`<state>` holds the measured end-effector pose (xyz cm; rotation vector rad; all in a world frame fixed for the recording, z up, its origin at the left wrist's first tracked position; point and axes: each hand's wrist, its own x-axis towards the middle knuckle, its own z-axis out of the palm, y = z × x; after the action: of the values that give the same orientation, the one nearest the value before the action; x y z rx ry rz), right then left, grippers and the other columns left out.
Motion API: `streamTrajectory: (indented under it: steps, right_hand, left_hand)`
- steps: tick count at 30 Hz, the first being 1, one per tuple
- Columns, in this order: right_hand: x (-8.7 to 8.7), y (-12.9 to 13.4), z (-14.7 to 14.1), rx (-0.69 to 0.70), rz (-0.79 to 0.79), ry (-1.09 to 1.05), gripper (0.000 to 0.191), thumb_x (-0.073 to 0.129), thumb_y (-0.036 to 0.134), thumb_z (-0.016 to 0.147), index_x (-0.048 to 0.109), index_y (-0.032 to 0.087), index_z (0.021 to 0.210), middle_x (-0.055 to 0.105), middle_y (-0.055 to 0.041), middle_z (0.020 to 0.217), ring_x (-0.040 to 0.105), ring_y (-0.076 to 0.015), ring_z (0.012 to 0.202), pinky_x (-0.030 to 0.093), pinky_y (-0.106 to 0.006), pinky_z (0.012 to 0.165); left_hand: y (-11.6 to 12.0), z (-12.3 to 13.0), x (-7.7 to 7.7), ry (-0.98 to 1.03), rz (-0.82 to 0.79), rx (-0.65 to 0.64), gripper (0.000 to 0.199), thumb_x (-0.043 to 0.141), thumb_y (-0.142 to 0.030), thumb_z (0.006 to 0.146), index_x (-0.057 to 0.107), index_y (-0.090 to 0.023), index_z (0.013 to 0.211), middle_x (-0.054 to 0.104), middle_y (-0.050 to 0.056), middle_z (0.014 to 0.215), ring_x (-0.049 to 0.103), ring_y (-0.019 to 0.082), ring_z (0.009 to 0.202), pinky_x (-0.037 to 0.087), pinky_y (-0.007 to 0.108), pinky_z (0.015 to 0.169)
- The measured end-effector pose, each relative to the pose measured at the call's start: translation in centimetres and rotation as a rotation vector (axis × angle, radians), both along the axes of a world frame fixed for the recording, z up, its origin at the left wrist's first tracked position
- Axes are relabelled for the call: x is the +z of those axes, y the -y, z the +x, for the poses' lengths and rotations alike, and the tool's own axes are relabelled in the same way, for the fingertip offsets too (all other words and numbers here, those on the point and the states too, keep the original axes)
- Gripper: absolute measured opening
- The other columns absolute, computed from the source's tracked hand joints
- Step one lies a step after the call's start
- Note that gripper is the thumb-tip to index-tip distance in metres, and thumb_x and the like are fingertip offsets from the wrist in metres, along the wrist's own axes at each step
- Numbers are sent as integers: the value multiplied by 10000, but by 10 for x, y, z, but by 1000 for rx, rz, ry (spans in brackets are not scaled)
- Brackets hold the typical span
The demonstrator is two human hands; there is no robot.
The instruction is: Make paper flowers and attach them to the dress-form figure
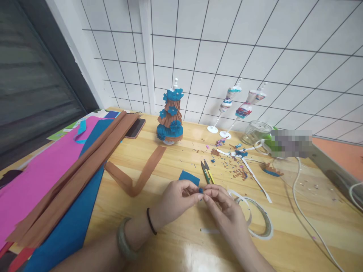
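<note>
Between the fingertips of my left hand (177, 198) and my right hand (225, 209) is a small piece of blue paper (201, 190). Both hands pinch it, thumbs and index fingers close together. Just behind them a blue paper square (188, 177) lies flat on the table. Beside it are thread snips (208, 172) with yellow and green handles, blades pointing away from me. Two rolls of tape (268, 226) lie by my right hand. Farther back stands a small dress form (170, 117) covered in brown ruffles and blue paper flowers.
Pink, brown and blue paper sheets (65, 151) cover the left side, near a phone (135, 128). A brown strip (147, 173) lies mid-table. Paper scraps (241, 172), two more dress forms (244, 109), a glass jar (256, 132) and a white cable (297, 206) are at right.
</note>
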<state>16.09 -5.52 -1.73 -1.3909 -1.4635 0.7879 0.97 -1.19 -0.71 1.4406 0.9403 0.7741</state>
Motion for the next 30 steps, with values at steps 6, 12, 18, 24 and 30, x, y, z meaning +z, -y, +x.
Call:
streamTrajectory:
  steps: [6, 12, 18, 24, 30]
  right_hand:
    - [3, 3, 0, 15, 73, 63, 162, 522, 301, 845, 663, 221, 841, 611, -79, 918, 571, -219, 919, 475, -359, 803]
    - [7, 4, -1, 33, 89, 80, 182, 510, 284, 854, 669, 235, 925, 613, -71, 953, 576, -206, 937, 481, -334, 815]
    - [10, 3, -2, 44, 35, -17, 193, 542, 321, 831, 692, 228, 909, 629, -72, 946, 583, -202, 941, 493, -328, 810]
    - [9, -2, 9, -80, -47, -101, 216, 602, 379, 771, 703, 205, 848, 654, -83, 944, 600, -227, 929, 483, -379, 831]
    - [11, 2, 8, 14, 58, 54, 149, 567, 320, 807, 670, 213, 822, 625, -82, 905, 587, -219, 894, 495, -338, 748]
  left_hand:
    - [-2, 0, 2, -19, 87, 16, 149, 543, -260, 768, 617, -134, 739, 636, 36, 744, 564, 151, 725, 432, 247, 680]
    - [-5, -2, 7, 28, 56, -36, 152, 540, -241, 763, 605, -121, 831, 641, 59, 837, 573, 163, 801, 435, 257, 737]
    - [-7, -4, -3, 41, 8, -15, 155, 599, -272, 728, 576, -126, 777, 613, 39, 778, 562, 146, 729, 429, 244, 669]
    - [-8, -4, -2, 90, -76, -58, 181, 620, -302, 715, 555, -137, 750, 580, -1, 689, 523, 111, 642, 401, 226, 622]
    - [0, -3, 4, -198, 244, -53, 94, 568, -246, 735, 614, -165, 719, 609, 7, 703, 521, 131, 659, 388, 231, 603]
